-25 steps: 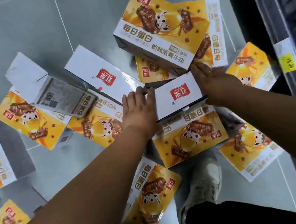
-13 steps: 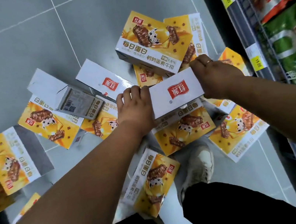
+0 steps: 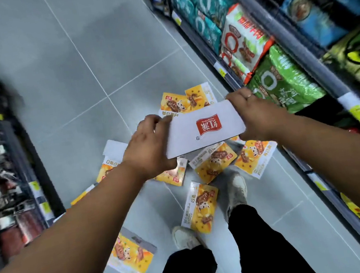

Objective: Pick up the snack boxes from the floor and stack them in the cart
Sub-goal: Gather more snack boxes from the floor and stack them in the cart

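From the head camera we look down our own bare forearms at a snack box (image 3: 204, 130) held up between both hands, well clear of the floor (image 3: 64, 67). Its upper face is smooth, matte white cardboard, a flat oblong with crisp edges and a red flag-shaped logo printed in the middle. Our left hand (image 3: 150, 145) clasps the left end, fingers curled over the far edge; our right hand (image 3: 255, 112) grips the right end the same way, with a thin ring on one finger.

Below the held box, more snack boxes (image 3: 212, 163) lie scattered on the floor, glossy yellow-orange cartons with white borders, some overlapping, some tilted. One box (image 3: 200, 207) lies between our two pale, worn shoes (image 3: 236, 188), and another box (image 3: 131, 255) lies apart near our left forearm, one grey side panel showing.

The floor is large grey tiles, smooth with thin pale grout lines. Along the right runs a shelf (image 3: 297, 51) with a dark metal edge and small yellow price tags, packed with puffy, crinkled foil bags (image 3: 283, 82) in green, white and teal. On the left stands a dark rack (image 3: 2, 164), too blurred to read.
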Tool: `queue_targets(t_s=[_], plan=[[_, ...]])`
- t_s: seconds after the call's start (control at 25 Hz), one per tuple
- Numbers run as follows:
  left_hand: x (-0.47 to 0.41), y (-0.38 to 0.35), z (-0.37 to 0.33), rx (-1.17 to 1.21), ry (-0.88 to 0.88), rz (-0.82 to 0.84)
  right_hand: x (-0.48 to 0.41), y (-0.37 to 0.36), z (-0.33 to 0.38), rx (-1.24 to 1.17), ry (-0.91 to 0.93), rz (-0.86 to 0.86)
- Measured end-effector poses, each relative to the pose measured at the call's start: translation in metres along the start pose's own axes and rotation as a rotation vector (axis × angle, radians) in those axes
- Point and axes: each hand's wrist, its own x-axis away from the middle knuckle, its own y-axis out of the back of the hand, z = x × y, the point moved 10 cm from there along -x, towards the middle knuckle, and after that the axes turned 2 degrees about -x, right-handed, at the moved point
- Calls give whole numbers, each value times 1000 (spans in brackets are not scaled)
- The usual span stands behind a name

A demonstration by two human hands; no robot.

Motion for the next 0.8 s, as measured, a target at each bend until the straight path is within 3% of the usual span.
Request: queue_targets(t_s=[0.32,0.8], plan=[[60,143,-93,189,-197,-83,155,134,20,-286,-145,-140],[100,219,-287,354,-437,37,382,226,-31,-445,-228,-386]])
